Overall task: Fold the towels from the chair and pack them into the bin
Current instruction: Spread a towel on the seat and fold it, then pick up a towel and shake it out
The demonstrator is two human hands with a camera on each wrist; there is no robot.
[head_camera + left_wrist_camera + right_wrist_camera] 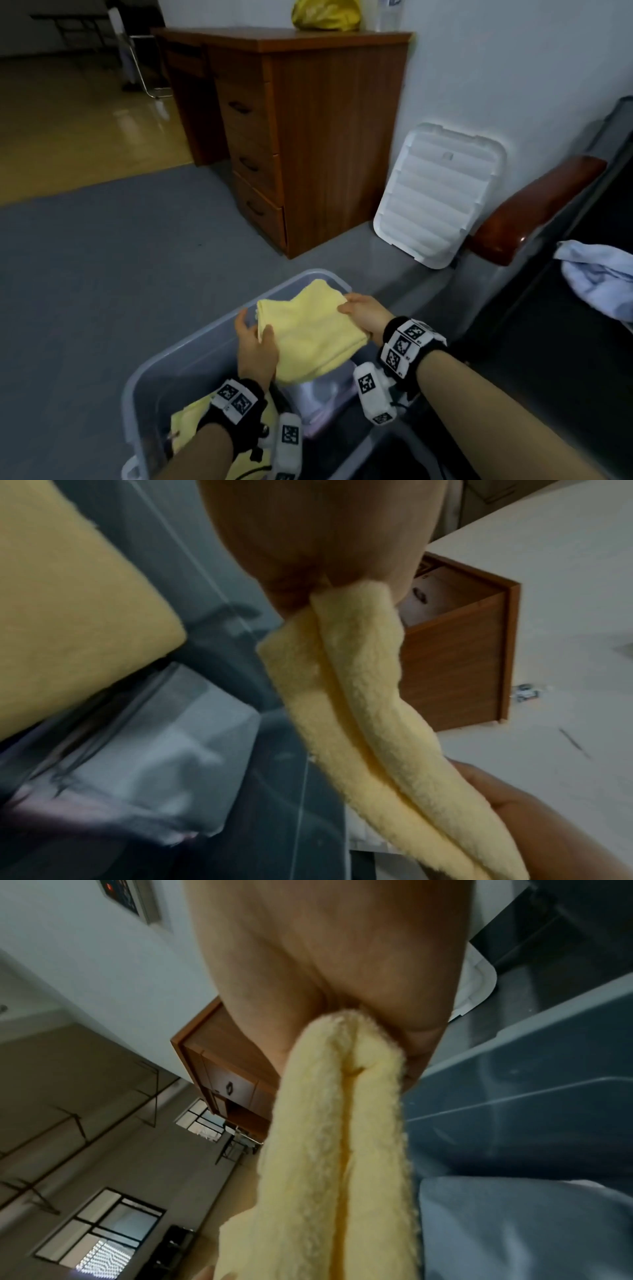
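A folded yellow towel (310, 329) hangs over the open grey bin (164, 363), held flat between both hands. My left hand (255, 342) pinches its near left edge, thumb on top. My right hand (359, 308) pinches its right edge. The wrist views show the towel's layered edge (359, 696) (339, 1137) clamped between thumb and fingers. Another yellow towel (185, 421) lies in the bin's near left corner, and a pale folded towel (325, 394) lies under the held one. A light blue towel (596, 277) sits crumpled on the dark chair seat (548, 342) at right.
A brown wooden desk with drawers (291, 137) stands behind the bin. The bin's white lid (442, 195) leans on the wall beside the chair's wooden armrest (534, 209). Grey floor (102, 274) spreads to the left.
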